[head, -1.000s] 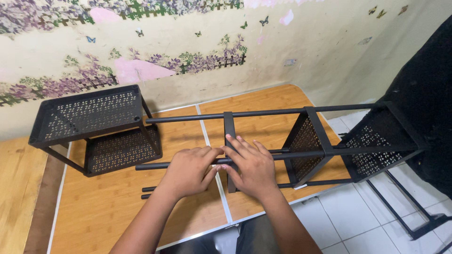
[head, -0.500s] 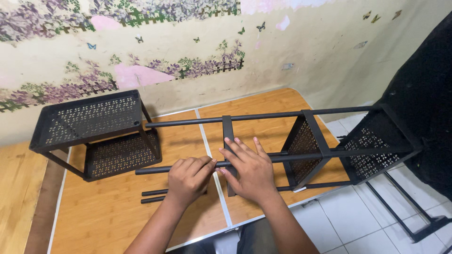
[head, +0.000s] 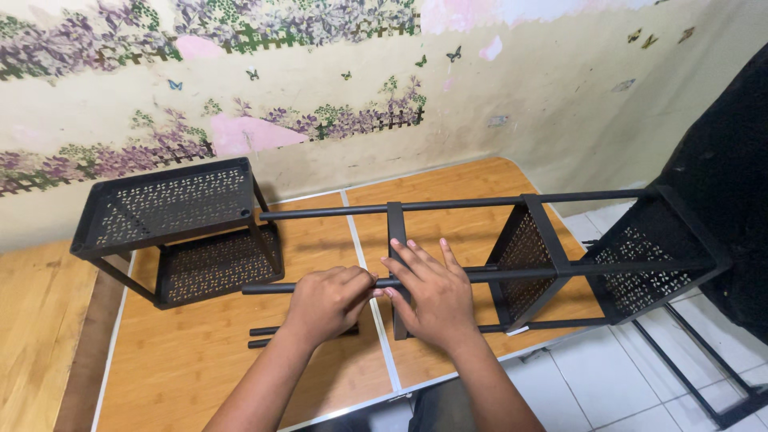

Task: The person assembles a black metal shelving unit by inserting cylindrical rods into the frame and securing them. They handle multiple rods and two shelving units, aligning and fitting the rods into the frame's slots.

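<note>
I see black rack pole [head: 480,276] lying left-right over wooden desk [head: 200,368] | left hand [head: 328,302] fingers curled round it | right hand [head: 428,292] fingers spread flat on it, beside crossbar [head: 396,228].

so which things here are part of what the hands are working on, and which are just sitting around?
In hand:
left hand
right hand
black rail
long black shelf frame

Lying about:
separate two-tier black shelf section
two loose black rods
wooden boards
</note>
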